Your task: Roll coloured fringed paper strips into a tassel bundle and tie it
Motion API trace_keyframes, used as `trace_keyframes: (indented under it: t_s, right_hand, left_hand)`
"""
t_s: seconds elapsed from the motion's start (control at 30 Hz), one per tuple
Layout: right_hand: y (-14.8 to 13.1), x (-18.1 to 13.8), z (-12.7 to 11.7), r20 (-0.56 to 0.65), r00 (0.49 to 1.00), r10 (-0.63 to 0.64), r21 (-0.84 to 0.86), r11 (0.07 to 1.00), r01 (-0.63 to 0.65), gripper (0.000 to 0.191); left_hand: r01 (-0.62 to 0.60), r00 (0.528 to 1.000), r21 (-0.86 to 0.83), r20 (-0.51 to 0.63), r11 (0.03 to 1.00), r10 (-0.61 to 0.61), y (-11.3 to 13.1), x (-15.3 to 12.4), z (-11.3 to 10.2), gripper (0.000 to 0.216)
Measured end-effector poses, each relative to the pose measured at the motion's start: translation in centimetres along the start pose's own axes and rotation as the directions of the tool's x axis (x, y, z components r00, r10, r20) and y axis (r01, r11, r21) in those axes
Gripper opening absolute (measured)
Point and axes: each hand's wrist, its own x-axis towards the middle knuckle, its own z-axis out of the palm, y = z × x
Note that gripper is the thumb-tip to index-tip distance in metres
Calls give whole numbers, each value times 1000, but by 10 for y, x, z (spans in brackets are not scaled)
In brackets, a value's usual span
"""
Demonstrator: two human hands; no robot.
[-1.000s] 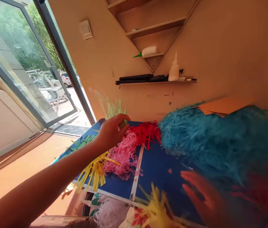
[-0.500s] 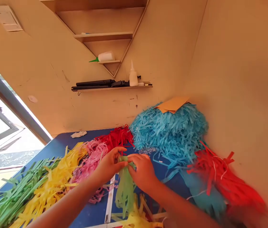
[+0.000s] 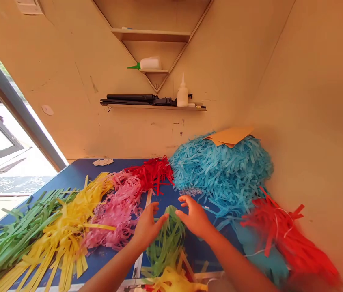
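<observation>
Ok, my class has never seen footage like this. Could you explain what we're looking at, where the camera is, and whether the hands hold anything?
There is no machine: these are a person's bare hands. Every picture comes from one camera worn on the head, looking forward and down. On the blue table lie, from left to right, green strips, yellow strips, pink strips, red strips and a big light-blue pile topped by orange sheets. The left hand and right hand are open, either side of a green bundle. Neither grips it; whether a thumb touches it is hard to tell.
</observation>
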Motion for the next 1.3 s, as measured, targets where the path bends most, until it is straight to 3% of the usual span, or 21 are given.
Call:
trace_keyframes:
  t_s: [0.07,0.2,0.4,0.57,0.7,0.77,0.87,0.97,1.07,1.23,1.3]
  right_hand:
    - [7,0,8,29,1000,-4,-78,997,6,48]
    - [7,1,10,26,998,-57,-236,970,62,17]
    - [-18,-1,-10,3,973,-229,-382,899,213,13]
    - [-32,-5,-28,-19,921,-388,-450,826,339,11]
    - [-38,3,-33,-87,900,-428,-412,837,359,12]
    - [-48,11,-26,-128,886,-445,-378,848,371,11]
    - [-71,22,-11,-168,855,-491,-333,844,420,9]
    - [-88,29,0,-179,828,-531,-321,827,461,9]
    - [-82,33,-1,-164,848,-504,-355,832,426,15]
    - [-45,21,-29,-191,907,-375,-462,850,254,20]
    - [-40,4,-35,-219,910,-352,-483,849,212,38]
  left_hand:
    - [0,1000,51,11,999,0,6,-2,10,55]
    - [5,999,132,36,991,-10,19,-5,15,60]
    - [-120,993,197,16,973,120,30,-22,10,74]
    - [-163,984,350,-7,922,177,30,-9,0,50]
    - [-220,963,444,-44,868,267,31,4,-55,56]
    - [-280,916,617,-58,735,397,35,3,-96,54]
    - [-257,849,798,-83,546,522,45,-6,-155,49]
    - [-240,831,856,-63,458,553,52,-16,-184,48]
    - [-258,882,832,-5,491,472,48,-17,-171,47]
    - [-276,934,785,82,554,348,37,-2,-108,42]
    - [-269,941,764,80,586,328,38,7,-91,42]
